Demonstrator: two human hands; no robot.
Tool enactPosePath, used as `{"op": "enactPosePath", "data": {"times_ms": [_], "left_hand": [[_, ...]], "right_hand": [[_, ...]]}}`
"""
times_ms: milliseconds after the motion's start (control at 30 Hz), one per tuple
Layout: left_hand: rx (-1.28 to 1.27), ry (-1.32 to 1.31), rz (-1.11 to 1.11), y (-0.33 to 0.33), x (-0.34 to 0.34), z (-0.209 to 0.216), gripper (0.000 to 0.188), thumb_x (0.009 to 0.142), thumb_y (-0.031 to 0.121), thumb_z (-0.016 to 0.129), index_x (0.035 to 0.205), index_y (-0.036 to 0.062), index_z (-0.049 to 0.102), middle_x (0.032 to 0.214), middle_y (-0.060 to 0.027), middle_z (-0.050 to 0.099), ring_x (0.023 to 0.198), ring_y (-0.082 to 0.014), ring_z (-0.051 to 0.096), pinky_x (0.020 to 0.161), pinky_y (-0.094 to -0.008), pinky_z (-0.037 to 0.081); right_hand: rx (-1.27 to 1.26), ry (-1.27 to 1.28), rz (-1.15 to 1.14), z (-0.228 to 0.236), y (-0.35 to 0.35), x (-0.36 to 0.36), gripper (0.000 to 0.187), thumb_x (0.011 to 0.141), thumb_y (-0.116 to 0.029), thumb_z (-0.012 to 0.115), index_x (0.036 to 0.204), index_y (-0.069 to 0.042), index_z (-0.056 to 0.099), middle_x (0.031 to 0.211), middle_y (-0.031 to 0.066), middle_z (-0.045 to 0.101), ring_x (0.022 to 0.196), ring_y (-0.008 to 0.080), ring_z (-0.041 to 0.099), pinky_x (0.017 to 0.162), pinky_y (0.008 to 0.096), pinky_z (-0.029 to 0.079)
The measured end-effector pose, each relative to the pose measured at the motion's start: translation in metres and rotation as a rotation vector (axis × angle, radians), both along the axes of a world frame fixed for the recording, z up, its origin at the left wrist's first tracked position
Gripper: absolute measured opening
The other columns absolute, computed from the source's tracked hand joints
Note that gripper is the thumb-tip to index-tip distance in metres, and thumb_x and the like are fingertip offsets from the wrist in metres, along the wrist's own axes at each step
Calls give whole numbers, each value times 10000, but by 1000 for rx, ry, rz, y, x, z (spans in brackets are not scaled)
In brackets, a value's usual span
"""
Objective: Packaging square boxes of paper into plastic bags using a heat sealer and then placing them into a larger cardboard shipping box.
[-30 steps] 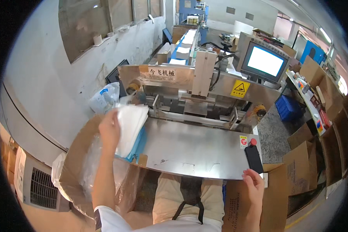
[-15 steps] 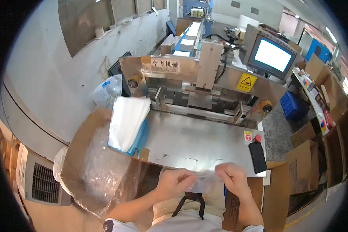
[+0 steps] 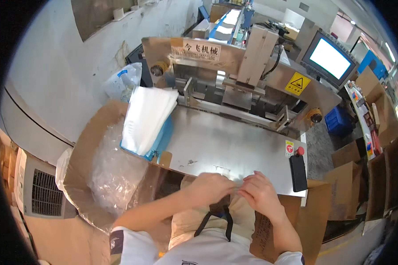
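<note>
Just over the near edge of a smooth, silvery metal worktable (image 3: 216,141), above the person's beige trousers (image 3: 181,218), the two bare hands come almost together. The left hand (image 3: 211,187) reaches across from the lower left with its back up and its fingers bent narrow, tips toward the right. The right hand (image 3: 259,191) faces it, fingers curled inward and close together. Their fingertips are blurred and partly hidden, so I cannot tell whether either pinches something thin or clear.

At the table's left end, apart from both hands, a slightly fanned stack of thin white sheets (image 3: 148,117) lies tilted on a bright blue holder (image 3: 165,134). Beside it, to the left, a brown cardboard box (image 3: 78,174) holds a crumpled heap of clear plastic film (image 3: 112,176).

Near the right hand, at the table's right end, rests a flat black rectangular object (image 3: 298,173), with a round red push button (image 3: 300,151) just behind it. Along the back of the table stands a grey metal press frame (image 3: 234,53) bearing a yellow warning sign (image 3: 297,84); a lit monitor (image 3: 329,59) stands behind its right side.
</note>
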State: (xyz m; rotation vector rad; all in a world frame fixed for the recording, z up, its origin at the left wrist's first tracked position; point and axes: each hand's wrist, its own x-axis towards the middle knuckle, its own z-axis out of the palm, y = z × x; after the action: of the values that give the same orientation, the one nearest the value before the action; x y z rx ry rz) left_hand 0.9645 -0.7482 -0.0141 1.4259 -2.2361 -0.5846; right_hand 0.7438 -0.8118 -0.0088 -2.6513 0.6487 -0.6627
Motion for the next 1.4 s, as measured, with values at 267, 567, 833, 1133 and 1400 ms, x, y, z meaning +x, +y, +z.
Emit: {"op": "enactPosePath", "data": {"times_ms": [267,567,833,1133,1400], "left_hand": [[-28,62,-35,-13,47,26,190,955,231,599,981,60,677,1046,-114,691,950,-316,647,813,-421,528],[463,131,-50,-142,101,-9,313,994,315,560,952,31,686,864,-115,691,823,-250,638,762,-381,504],[650,253,233,-279,125,-11,311,920,382,704,1017,87,734,874,54,665,788,-71,554,656,-238,406],[385,459,112,-338,150,-79,439,788,345,830,1115,75,719,1063,-46,715,953,-143,613,807,-330,505],[-381,-82,700,-266,64,-32,556,839,243,770,1293,-16,580,1334,-225,580,1233,-369,556,1047,-416,444]], "right_hand": [[506,-116,48,12,-48,-26,115,796,-117,781,839,-36,711,882,89,698,957,286,658,987,456,454],[652,-13,-99,-32,-157,13,122,870,-154,744,902,-37,739,941,86,726,913,228,659,834,342,508],[684,-146,-268,-75,-259,50,262,927,-214,678,860,40,686,695,52,629,694,95,567,654,290,486],[47,-74,-427,-33,-253,95,275,921,-187,643,1027,65,667,1049,254,684,1003,395,656,858,455,519],[-137,129,-412,-59,-229,106,513,910,-230,642,1349,10,528,1436,204,511,1365,370,440,1086,527,390]]}}
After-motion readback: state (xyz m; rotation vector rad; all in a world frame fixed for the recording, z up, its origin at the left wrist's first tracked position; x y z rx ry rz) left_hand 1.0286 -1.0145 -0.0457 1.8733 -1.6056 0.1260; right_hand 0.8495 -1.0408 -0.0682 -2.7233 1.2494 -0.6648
